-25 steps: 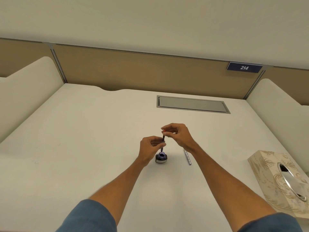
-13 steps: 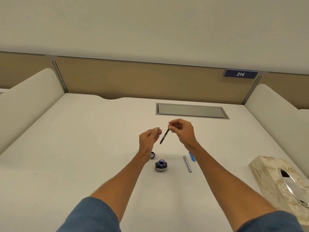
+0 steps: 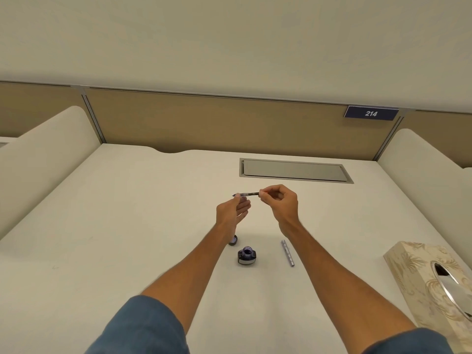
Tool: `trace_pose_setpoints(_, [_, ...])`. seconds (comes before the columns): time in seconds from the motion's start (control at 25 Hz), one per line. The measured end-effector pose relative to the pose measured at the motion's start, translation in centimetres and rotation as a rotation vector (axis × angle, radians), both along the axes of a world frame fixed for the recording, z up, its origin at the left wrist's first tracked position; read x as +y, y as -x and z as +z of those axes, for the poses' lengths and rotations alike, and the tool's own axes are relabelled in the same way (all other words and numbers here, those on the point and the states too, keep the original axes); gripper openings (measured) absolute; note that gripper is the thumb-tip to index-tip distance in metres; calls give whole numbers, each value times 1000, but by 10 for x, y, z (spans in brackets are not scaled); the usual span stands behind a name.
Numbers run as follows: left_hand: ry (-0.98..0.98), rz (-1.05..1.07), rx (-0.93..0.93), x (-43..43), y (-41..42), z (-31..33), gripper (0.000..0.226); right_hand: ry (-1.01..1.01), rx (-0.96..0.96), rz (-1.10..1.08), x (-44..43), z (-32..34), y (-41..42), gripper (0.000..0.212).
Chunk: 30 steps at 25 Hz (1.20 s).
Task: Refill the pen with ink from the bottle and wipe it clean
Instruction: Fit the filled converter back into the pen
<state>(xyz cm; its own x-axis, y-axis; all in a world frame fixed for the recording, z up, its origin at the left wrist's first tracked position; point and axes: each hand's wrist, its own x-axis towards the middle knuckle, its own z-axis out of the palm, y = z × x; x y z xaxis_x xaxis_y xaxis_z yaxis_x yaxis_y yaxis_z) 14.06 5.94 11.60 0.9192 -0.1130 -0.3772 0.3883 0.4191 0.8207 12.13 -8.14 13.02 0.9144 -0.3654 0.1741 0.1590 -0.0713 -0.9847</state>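
Bottle cap [image 3: 233, 240] half-hidden behind left forearm, tissue box [image 3: 431, 284] cut off — right edge

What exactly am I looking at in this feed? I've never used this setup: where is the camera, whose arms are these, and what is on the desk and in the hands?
There is no machine: a person works with bare hands, and the single camera sits on their head, looking forward and down. The right hand pinches the back end of the inner part of the pen, held nearly level above the desk. The left hand is open, its fingertips at the pen's front end. On the desk lie the open ink bottle, its cap just left of it, and the silver pen barrel to the right. A patterned tissue box stands at the right edge, ready for wiping.
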Motion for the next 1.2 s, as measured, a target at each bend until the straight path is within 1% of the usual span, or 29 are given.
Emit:
trace_pose_setpoints(0.2, [59,72,-9,-6,-13,9,23,39,36,75,-1,-2,1,15])
trace_pose_setpoints(0.4, [56,75,-23,-8,-16,8,16,153,100,198,-5,-6,4,25])
trace_pose_setpoints(0.48, [17,55,-43,-8,-17,6,15,180,136,248,-8,-8,5,27])
trace_pose_setpoints(0.56, [-65,18,-80,-8,-18,5,17,219,169,267,-10,-10,5,25])
trace_pose_setpoints(0.64, [-129,-36,-126,-10,-17,3,19,252,177,236,-13,-12,5,20])
trace_pose_setpoints(0.72, [-149,-93,-155,-13,-14,5,16,280,179,208,-15,-12,4,15])
trace_pose_setpoints(0.88, [-156,-166,-164,-21,-13,6,13,324,188,210,-24,-11,5,17])
trace_pose_setpoints(1.04, [-183,-211,-183,-33,-13,1,17,401,204,202,-40,-13,13,16])
trace_pose_setpoints(1.2, [-261,-287,-204,-56,-13,-6,21,558,256,41,-66,-20,21,23])
